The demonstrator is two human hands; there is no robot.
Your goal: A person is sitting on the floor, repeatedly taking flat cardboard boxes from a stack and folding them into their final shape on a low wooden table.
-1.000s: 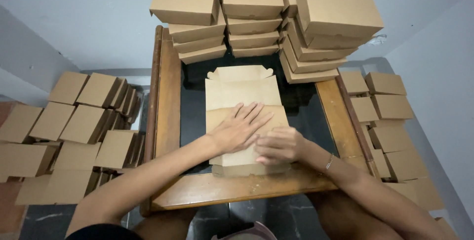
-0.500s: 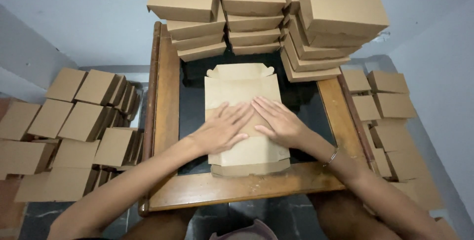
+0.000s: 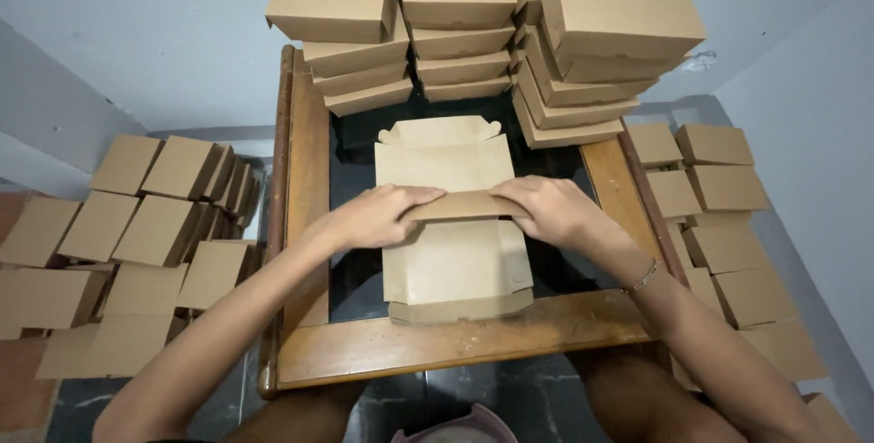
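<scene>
- Left hand (image 3: 378,215): palm down, fingers curled in a pinching grip, forearm stretched forward.
- Right hand (image 3: 551,209): mirrors it, fingers bent inward, bracelet at the wrist.

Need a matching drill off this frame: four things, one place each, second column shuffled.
Things:
1. flat box blank
2. assembled box stacks
3. left hand
4. right hand

Places:
A. far end of the table
B. on the raised fold, toward the wall with the low rows of boxes
C. table middle, under both hands
D. on the raised fold, toward the floor boxes on the other side

Pairs: 1-C, 2-A, 3-D, 4-B
</scene>
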